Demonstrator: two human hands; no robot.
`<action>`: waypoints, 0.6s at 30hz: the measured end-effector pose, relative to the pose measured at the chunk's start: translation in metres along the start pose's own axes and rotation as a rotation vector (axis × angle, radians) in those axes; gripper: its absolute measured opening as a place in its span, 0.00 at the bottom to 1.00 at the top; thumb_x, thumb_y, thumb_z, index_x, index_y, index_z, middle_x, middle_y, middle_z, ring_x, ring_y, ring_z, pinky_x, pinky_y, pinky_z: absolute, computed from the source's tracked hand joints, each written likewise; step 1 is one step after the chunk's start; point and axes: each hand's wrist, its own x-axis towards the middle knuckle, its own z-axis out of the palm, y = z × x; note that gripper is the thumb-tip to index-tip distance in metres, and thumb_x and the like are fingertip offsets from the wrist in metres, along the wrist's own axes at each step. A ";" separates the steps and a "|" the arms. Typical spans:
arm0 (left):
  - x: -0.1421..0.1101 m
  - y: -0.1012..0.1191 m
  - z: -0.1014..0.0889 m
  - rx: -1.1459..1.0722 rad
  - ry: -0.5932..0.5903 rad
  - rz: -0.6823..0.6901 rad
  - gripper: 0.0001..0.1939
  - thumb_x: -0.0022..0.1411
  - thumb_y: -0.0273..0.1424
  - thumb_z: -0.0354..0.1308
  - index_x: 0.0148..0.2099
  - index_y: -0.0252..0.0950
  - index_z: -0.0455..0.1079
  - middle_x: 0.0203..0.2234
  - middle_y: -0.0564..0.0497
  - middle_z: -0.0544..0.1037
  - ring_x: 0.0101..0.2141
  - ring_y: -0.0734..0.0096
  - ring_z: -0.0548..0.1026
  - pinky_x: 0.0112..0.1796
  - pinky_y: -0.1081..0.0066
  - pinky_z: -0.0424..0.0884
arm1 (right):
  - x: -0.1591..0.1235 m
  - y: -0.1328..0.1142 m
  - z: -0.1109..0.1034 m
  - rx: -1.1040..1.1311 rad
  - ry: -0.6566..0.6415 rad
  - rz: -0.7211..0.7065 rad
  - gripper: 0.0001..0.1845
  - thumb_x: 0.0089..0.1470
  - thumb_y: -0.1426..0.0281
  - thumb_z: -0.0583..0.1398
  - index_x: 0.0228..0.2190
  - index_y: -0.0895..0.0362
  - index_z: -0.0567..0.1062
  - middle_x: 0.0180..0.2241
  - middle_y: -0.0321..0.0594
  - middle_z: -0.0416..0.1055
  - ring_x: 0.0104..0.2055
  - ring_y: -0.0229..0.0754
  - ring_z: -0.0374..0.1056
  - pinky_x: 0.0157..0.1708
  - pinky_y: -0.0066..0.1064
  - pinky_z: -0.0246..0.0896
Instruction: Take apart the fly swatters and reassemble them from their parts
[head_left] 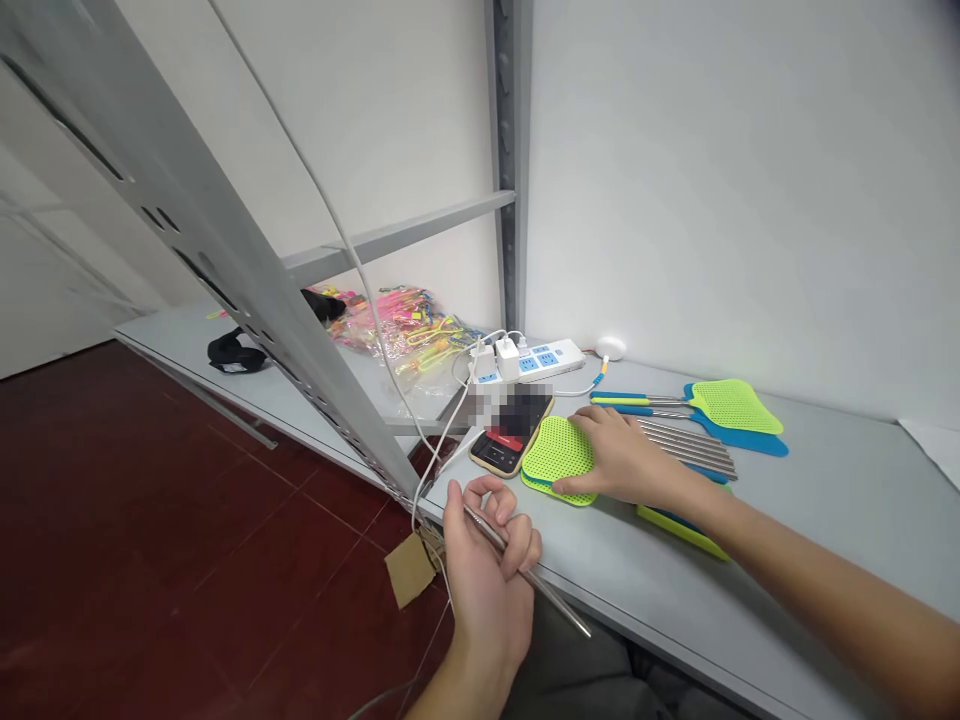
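The left hand (491, 575) curls closed round a metal rod (557, 604); the right hand (626, 455) spans green swatter heads (556, 452) on the shelf (840, 530) (gripped? can't tell). Seemingly a picking step; taking one calls for parting the edges.

Left hand (491, 565) curls palm-up; right hand (619, 455) reaches palm-down, its arm (810, 590) outstretched.

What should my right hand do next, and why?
Probably pinch the top green mesh head and lift it: the right hand lies over its edge, while the left hand holds a metal rod.
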 end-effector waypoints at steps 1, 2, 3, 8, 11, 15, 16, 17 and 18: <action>-0.001 -0.001 0.000 -0.013 -0.005 -0.009 0.20 0.66 0.49 0.49 0.35 0.37 0.64 0.23 0.60 0.59 0.13 0.87 0.47 0.18 0.76 0.48 | 0.001 0.000 0.003 -0.011 -0.008 -0.005 0.46 0.38 0.39 0.64 0.49 0.60 0.72 0.52 0.56 0.67 0.53 0.62 0.62 0.52 0.54 0.56; -0.002 -0.002 0.001 -0.023 -0.012 -0.021 0.21 0.66 0.50 0.49 0.34 0.37 0.64 0.23 0.60 0.58 0.13 0.87 0.48 0.18 0.76 0.48 | 0.001 0.000 0.005 -0.017 -0.013 -0.008 0.47 0.37 0.38 0.64 0.50 0.61 0.71 0.52 0.56 0.67 0.53 0.63 0.62 0.53 0.55 0.55; -0.003 -0.004 0.001 -0.033 -0.018 -0.032 0.22 0.66 0.51 0.48 0.34 0.37 0.63 0.22 0.60 0.58 0.13 0.87 0.47 0.18 0.76 0.48 | 0.001 0.000 0.007 -0.021 -0.016 -0.008 0.49 0.37 0.38 0.64 0.51 0.61 0.71 0.53 0.57 0.67 0.54 0.64 0.62 0.54 0.57 0.53; -0.004 -0.008 0.005 -0.082 -0.054 -0.088 0.22 0.66 0.50 0.48 0.31 0.37 0.61 0.20 0.60 0.54 0.13 0.86 0.46 0.19 0.75 0.48 | -0.009 -0.003 0.000 0.013 0.090 -0.028 0.58 0.38 0.37 0.63 0.59 0.63 0.62 0.60 0.60 0.60 0.61 0.67 0.55 0.58 0.63 0.44; -0.005 -0.007 0.014 -0.109 -0.078 -0.083 0.21 0.66 0.49 0.49 0.31 0.37 0.62 0.19 0.60 0.54 0.13 0.84 0.48 0.19 0.75 0.51 | -0.036 -0.017 -0.017 0.166 0.144 -0.101 0.48 0.48 0.41 0.61 0.60 0.58 0.61 0.60 0.54 0.61 0.62 0.59 0.56 0.59 0.54 0.49; -0.009 -0.009 0.039 -0.178 -0.128 0.024 0.20 0.65 0.47 0.48 0.28 0.37 0.61 0.20 0.58 0.56 0.16 0.80 0.53 0.22 0.73 0.59 | -0.088 -0.047 -0.031 0.495 -0.067 -0.053 0.31 0.52 0.52 0.64 0.54 0.49 0.67 0.50 0.44 0.73 0.50 0.51 0.70 0.46 0.39 0.65; -0.010 -0.012 0.047 -0.197 -0.144 0.046 0.20 0.65 0.46 0.48 0.28 0.37 0.60 0.20 0.58 0.57 0.17 0.80 0.54 0.23 0.73 0.60 | -0.099 -0.051 -0.031 0.536 -0.125 -0.044 0.22 0.56 0.56 0.61 0.51 0.49 0.68 0.46 0.42 0.75 0.46 0.49 0.72 0.43 0.36 0.65; -0.010 -0.016 0.054 -0.213 -0.155 0.062 0.19 0.65 0.45 0.49 0.28 0.37 0.60 0.21 0.57 0.57 0.18 0.79 0.55 0.24 0.73 0.61 | -0.108 -0.053 -0.031 0.540 -0.145 -0.014 0.17 0.59 0.59 0.58 0.49 0.49 0.69 0.42 0.42 0.76 0.43 0.49 0.73 0.41 0.36 0.65; -0.011 -0.022 0.061 -0.220 -0.163 0.076 0.18 0.64 0.44 0.49 0.28 0.37 0.61 0.22 0.56 0.59 0.20 0.78 0.58 0.25 0.73 0.63 | -0.115 -0.051 -0.031 0.534 -0.154 0.017 0.14 0.62 0.61 0.54 0.48 0.49 0.69 0.41 0.43 0.76 0.42 0.49 0.73 0.40 0.36 0.65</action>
